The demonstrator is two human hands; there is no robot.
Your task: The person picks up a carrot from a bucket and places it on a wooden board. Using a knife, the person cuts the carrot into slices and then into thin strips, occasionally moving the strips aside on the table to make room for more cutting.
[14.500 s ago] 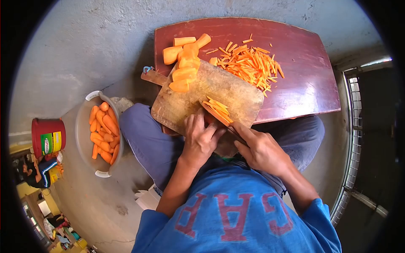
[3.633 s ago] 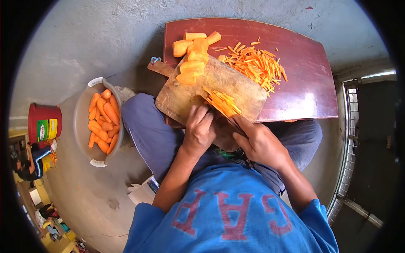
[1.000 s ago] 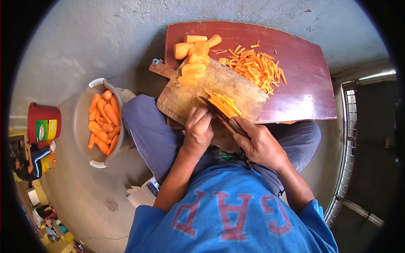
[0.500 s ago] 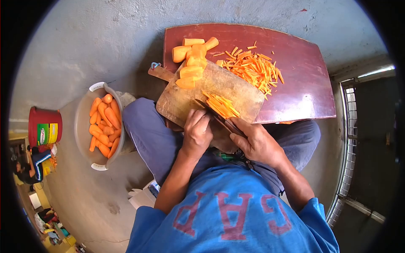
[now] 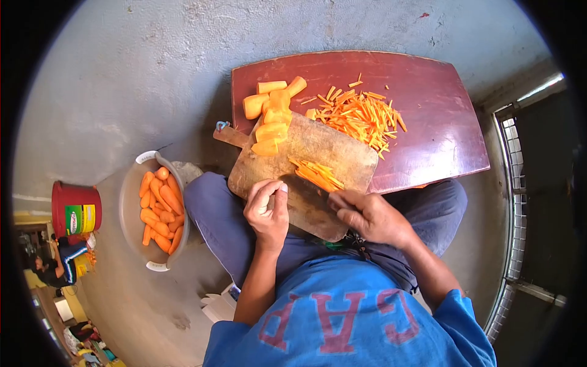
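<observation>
A wooden cutting board (image 5: 330, 144) lies over the front edge of the red table, its handle pointing left. Carrot slices and chunks (image 5: 271, 131) are stacked at its upper left, and a small bunch of carrot sticks (image 5: 318, 175) lies near its middle. My right hand (image 5: 373, 217) is wrapped round a knife, whose blade (image 5: 306, 185) is blurred below the sticks. Left of the knife, my left hand (image 5: 267, 208) is raised over the board's near edge, fingers curled with the thumb close to them; anything between them is too small to make out.
The red table (image 5: 437, 122) bears a pile of carrot sticks (image 5: 361, 116). A grey tub (image 5: 130, 208) of whole carrots (image 5: 162, 211) stands on the left, with a red bucket (image 5: 58, 208) beyond it. Another person (image 5: 61, 263) is at the far left. A barred door frame (image 5: 515, 183) is at the right.
My left hand has moved left, off the knife and the cut sticks, and has turned upward. The knife has moved slightly down, away from the sticks. The view has shifted a little.
</observation>
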